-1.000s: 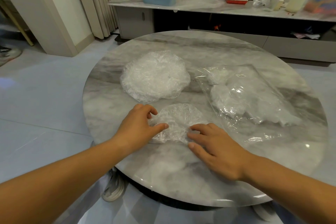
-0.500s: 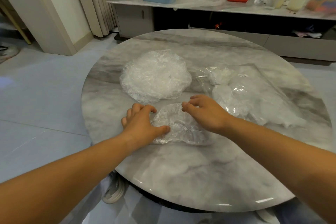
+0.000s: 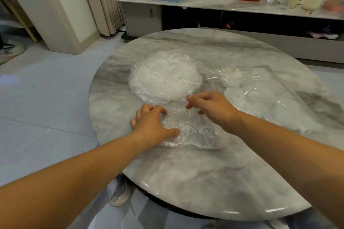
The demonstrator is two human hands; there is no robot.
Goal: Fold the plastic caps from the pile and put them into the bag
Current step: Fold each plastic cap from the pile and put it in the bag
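Head: curled left grip [image 3: 150,124] on cap [image 3: 193,130]

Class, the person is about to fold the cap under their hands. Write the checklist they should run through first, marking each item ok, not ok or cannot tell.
1. Left hand grips the left side of the cap: ok.
2. Right hand pinches the cap's far edge: ok.
3. Only one cap under the hands: cannot tell, the film is clear.
4. Pile out of the fold's way: ok, it lies beyond the cap.
5. Bag lies close, to the right: ok.
6. Bag's mouth open: cannot tell.
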